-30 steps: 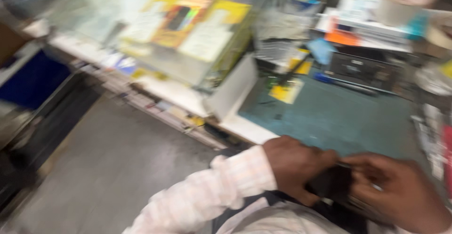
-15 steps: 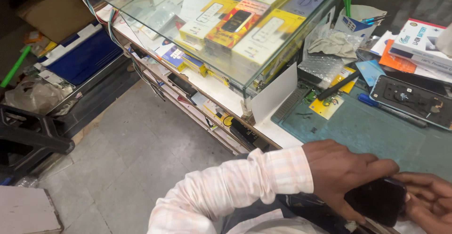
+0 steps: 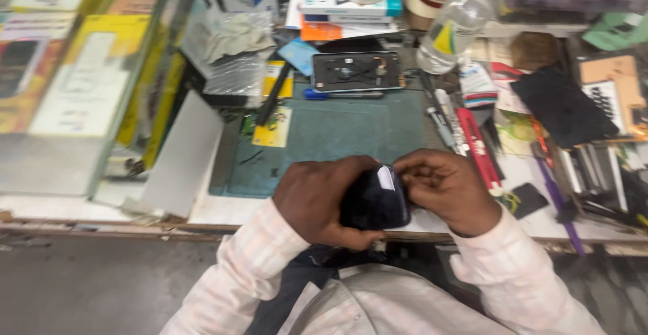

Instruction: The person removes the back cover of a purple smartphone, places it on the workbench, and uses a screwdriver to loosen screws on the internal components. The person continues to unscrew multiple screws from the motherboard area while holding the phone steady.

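Observation:
A dark phone (image 3: 376, 200) sits upright between both hands, just above the near edge of the workbench. My left hand (image 3: 320, 197) wraps around its left side and back. My right hand (image 3: 449, 188) touches its top right corner, the fingertips pinching a small white tab (image 3: 385, 177) stuck on the phone. Both arms wear pale pink striped sleeves.
A green work mat (image 3: 351, 129) lies ahead of the hands, with an opened phone body (image 3: 358, 72) and a blue pen (image 3: 341, 95) at its far edge. Tools and a red-handled blade (image 3: 476, 143) lie to the right. A plastic bottle (image 3: 459, 21), tape rolls and boxes crowd the back. A glass display case (image 3: 74, 85) stands left.
The view has swung from the floor and display case on the left to the workbench. Both hands stay on the phone, now centred, and the right fingers have closed on the white tab.

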